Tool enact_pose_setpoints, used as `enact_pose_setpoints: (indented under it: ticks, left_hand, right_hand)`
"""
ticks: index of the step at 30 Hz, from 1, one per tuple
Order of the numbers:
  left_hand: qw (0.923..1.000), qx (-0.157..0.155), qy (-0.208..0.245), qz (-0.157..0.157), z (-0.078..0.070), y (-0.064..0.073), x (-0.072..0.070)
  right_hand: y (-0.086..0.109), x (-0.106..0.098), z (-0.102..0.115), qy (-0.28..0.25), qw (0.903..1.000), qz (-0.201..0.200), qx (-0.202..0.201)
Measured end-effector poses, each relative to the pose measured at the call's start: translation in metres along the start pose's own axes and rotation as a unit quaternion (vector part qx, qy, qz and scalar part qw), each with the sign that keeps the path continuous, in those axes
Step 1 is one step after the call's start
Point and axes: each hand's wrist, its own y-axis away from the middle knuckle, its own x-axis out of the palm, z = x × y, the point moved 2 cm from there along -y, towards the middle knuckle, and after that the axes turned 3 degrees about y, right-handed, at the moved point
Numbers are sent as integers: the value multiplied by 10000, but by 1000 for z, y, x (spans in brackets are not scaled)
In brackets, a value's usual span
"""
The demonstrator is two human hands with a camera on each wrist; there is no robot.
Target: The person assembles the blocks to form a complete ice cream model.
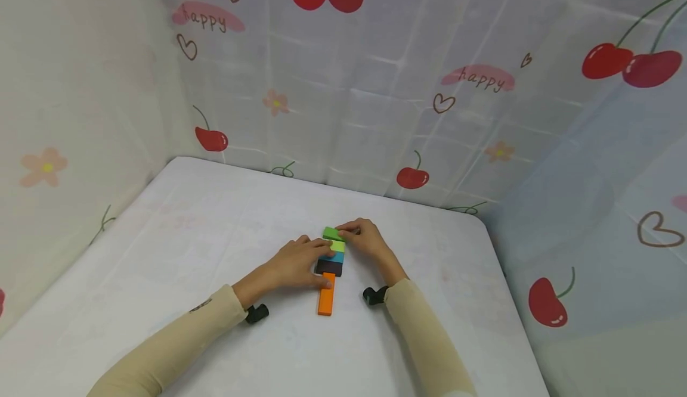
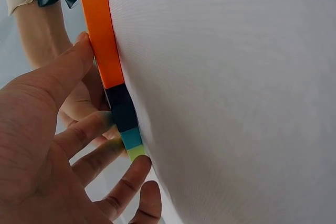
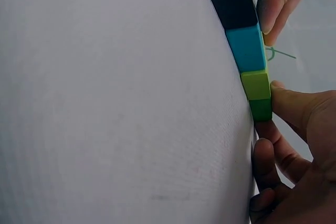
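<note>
A row of coloured blocks lies on the white table: an orange block, a black block, a blue block, a light green block and a green block at the far end. My left hand spreads over the row from the left. Its thumb touches the orange block and its fingertips rest along the black, blue and light green ones. From the right, my right hand pinches the green block, with the thumb on its upper side and a finger at its far end.
The table has a white cloth and ends at a curtain printed with cherries and hearts. A black wrist device shows under the left sleeve, another black device by the right one.
</note>
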Motion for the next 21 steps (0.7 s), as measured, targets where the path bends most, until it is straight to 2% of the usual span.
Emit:
enact_pose_setpoints:
  ticks: [17,21]
  left_hand:
    - [10000,1,31,6,-4,1,-4]
    - [10000,-15,23,7,-2,3,-4]
  right_hand:
    - [2,-7,4,228,9995,221,-86]
    - [2,-4,6,114,9995,254,-156]
